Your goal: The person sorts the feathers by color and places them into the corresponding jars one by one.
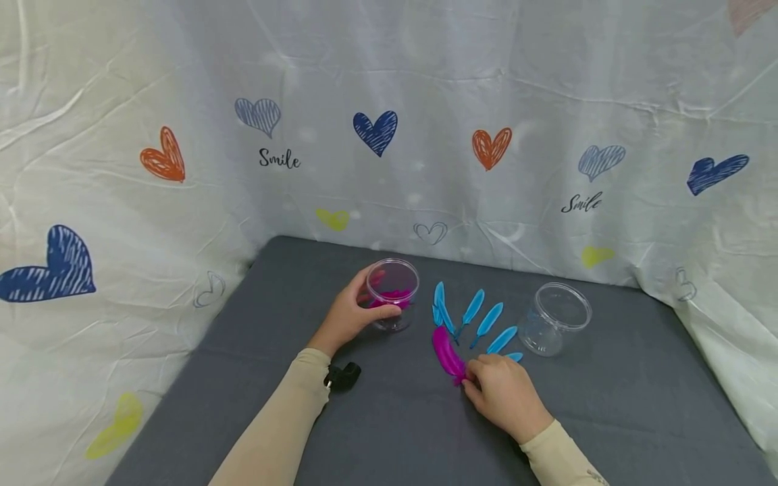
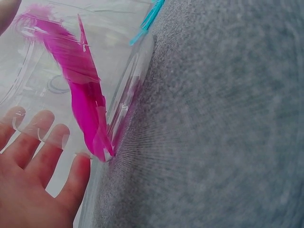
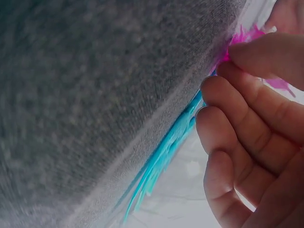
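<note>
My left hand (image 1: 354,312) grips a clear plastic jar (image 1: 395,322) from its left side, thumb in front and fingers behind. Magenta feathers (image 2: 76,80) lie inside that jar, seen through its wall in the left wrist view. Lower right of it, my right hand (image 1: 506,393) pinches the fluffy end of another magenta feather (image 1: 446,349) between thumb and index finger, close to the cloth. Several blue feathers (image 1: 489,318) lie fanned out just beyond the right hand, which partly covers the nearest one.
A second clear jar (image 1: 556,331), with no lid, stands right of the blue feathers. Dark grey cloth (image 1: 389,418) covers the table. Behind and beside it hangs a white curtain (image 1: 437,182) printed with hearts. A black strap mount (image 1: 344,376) sits at the left wrist.
</note>
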### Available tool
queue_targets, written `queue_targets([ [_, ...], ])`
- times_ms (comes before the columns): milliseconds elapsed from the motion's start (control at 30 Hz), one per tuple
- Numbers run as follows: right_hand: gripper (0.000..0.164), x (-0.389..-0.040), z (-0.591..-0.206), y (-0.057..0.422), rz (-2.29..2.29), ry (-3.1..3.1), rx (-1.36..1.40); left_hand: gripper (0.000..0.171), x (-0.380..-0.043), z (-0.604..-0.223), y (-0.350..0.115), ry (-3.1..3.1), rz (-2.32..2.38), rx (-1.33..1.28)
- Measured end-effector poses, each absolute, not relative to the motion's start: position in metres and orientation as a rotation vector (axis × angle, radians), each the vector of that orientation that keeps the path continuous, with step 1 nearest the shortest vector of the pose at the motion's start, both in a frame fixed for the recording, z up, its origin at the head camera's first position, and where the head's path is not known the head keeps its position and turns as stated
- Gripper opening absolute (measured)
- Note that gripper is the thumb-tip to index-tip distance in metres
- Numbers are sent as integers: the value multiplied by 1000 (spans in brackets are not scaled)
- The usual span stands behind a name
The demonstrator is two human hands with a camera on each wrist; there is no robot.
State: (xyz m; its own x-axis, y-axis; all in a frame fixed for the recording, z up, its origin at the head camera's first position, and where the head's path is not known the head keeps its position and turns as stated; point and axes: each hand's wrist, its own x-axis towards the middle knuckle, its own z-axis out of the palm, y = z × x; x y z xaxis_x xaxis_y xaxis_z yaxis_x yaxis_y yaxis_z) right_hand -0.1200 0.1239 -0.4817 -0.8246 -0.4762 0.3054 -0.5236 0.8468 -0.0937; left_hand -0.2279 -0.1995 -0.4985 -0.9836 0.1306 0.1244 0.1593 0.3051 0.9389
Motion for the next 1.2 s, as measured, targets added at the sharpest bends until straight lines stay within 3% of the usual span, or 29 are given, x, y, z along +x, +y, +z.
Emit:
queue_targets([
  [767, 17, -128, -462, 139, 400, -2510, 872, 94, -228, -497, -200, -2510, -1839, -288],
  [1200, 18, -151, -416, 146, 355, -2375, 930, 102, -230, -498, -199, -2495, -1838, -318],
])
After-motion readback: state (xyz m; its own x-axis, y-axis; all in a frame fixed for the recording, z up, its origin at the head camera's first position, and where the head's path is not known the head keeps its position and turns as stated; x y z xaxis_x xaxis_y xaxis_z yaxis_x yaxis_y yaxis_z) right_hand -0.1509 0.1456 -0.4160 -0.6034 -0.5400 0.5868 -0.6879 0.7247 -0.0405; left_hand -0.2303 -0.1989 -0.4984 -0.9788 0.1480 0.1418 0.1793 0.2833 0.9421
